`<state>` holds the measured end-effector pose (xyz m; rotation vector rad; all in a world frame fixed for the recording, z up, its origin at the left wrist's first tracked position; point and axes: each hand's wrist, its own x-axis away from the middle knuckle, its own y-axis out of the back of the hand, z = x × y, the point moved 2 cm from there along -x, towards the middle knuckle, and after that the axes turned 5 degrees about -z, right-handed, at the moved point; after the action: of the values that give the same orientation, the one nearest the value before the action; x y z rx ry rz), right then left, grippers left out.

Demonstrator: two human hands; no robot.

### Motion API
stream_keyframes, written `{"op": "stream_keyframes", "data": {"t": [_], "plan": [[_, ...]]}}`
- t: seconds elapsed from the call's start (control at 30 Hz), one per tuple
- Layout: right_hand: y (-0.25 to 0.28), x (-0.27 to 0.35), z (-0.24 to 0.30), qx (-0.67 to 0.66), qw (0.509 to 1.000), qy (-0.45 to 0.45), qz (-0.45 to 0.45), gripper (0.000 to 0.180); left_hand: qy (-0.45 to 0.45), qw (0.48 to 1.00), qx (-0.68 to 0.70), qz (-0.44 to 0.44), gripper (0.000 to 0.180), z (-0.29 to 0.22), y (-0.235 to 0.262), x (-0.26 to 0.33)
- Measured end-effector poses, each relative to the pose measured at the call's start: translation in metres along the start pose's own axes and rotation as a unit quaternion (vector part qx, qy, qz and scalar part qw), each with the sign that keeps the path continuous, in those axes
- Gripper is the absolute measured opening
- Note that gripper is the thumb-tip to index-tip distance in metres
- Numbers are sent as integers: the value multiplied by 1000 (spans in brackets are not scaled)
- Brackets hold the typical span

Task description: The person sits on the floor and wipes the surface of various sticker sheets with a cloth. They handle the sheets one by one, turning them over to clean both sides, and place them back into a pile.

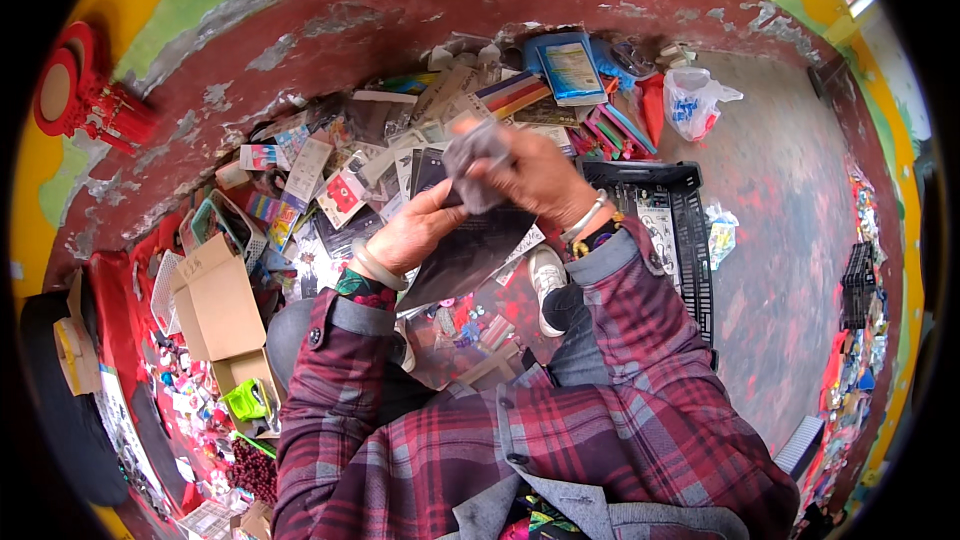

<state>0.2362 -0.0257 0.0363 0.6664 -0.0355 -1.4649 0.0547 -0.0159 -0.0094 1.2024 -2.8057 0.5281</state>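
Hands meet in front of the chest, and the whole matter sits between them. The left hand (pixel 415 230) pinches the upper left edge of a dark sheet (pixel 470 250), thumb on top, fingers underneath. The right hand (pixel 535 180) is closed around a crumpled grey piece (pixel 478 165) at the sheet's top, fingers curled over it; whether that grey piece is part of the sheet or a separate wrapper I cannot tell.

The sheet hangs down from both hands, its long axis slanting from the right hand's fingertips toward the left elbow, so the free lower corner lies below the left wrist and above the knees. The left hand is the lower and nearer one to the sheet's body; the right hand is higher and farther out, working at the top end.

Beyond the hands, on the floor (pixel 780 240), spreads a heap of packets and cards (pixel 380 155). A black crate (pixel 670 220) stands just right of the right wrist, a white bag (pixel 690 100) farther out on that side. Cardboard boxes (pixel 220 305) sit well left of the left forearm.
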Motion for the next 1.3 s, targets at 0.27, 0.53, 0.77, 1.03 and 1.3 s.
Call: {"op": "stream_keyframes", "data": {"t": [0.27, 0.53, 0.77, 1.03, 1.3], "plan": [[-15, 5, 2, 162, 980, 76, -89, 21, 41, 998, 53, 5, 34, 9, 5, -1], [8, 4, -3, 176, 969, 64, -163, 28, 63, 990, 12, 124, 44, -16, 1, 8], [37, 1, -29, 149, 933, 23, -327, 33, 156, 982, 8, 111, 43, 1, -3, 12], [85, 6, -32, -84, 888, -2, -451, 36, 122, 973, 189, -54, 34, 7, 15, 9], [21, -4, -8, 153, 963, 140, -171, 31, 54, 949, 307, -48, 28, 11, 21, 6]]}}
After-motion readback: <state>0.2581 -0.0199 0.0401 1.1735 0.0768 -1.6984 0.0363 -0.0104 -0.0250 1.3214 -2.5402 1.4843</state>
